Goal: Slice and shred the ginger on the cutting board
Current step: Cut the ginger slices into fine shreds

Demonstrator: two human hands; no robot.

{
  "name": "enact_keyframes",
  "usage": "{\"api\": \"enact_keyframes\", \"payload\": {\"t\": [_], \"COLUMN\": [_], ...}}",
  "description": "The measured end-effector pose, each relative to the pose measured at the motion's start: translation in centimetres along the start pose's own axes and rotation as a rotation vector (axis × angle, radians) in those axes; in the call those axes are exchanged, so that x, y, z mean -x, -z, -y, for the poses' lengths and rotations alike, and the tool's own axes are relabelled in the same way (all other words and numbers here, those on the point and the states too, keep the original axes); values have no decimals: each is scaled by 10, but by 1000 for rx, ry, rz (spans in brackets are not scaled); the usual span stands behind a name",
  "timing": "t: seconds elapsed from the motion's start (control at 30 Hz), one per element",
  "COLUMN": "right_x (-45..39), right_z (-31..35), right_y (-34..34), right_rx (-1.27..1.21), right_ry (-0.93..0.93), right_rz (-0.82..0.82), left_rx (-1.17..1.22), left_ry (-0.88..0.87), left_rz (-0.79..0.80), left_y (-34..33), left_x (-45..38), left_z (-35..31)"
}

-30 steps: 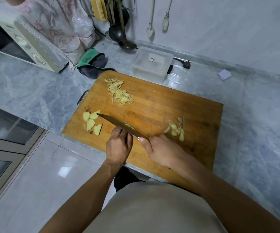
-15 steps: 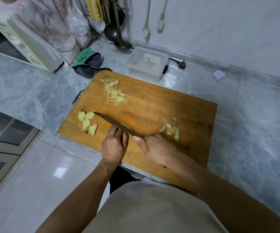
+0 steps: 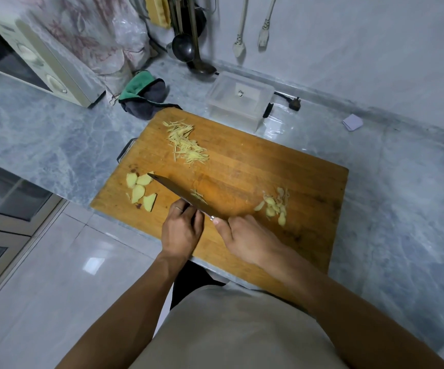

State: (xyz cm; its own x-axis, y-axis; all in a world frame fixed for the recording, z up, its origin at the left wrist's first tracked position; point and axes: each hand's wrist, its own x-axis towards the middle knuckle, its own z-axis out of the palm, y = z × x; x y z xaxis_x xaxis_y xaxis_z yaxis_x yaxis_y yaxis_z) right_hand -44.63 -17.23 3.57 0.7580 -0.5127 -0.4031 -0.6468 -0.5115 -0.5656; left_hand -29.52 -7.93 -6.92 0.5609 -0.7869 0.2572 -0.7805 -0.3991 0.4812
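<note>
Ginger is lying in three lots on the board [image 3: 242,166]: slices [image 3: 141,191] near its left edge, shreds [image 3: 186,145] toward its far side, trimmings [image 3: 274,206] toward its right; a few strands are sitting by the knife [image 3: 181,195] at the board's near middle; the right hand [image 3: 247,235] is gripping the handle, the blade pointing at the slices; the left hand [image 3: 182,230] is curling its fingers against the blade, what they are pinning being hidden; fingertips that close risk a nick if the blade is rocking sideways.
</note>
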Motion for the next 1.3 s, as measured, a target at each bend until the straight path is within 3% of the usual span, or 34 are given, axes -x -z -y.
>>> {"api": "enact_keyframes", "payload": {"t": [0.3, 0.93, 1.3], "right_x": [1, 7, 8], "right_z": [-3, 8, 4], "right_y": [7, -1, 3], "right_rx": [8, 110, 100], "right_ry": [-6, 13, 20], "right_rz": [-3, 9, 20], "left_rx": [101, 70, 100], "left_ry": [62, 133, 67], "left_rz": [-80, 43, 6], "left_y": [3, 9, 12], "left_x": [2, 0, -1], "left_z": [-5, -4, -5]}}
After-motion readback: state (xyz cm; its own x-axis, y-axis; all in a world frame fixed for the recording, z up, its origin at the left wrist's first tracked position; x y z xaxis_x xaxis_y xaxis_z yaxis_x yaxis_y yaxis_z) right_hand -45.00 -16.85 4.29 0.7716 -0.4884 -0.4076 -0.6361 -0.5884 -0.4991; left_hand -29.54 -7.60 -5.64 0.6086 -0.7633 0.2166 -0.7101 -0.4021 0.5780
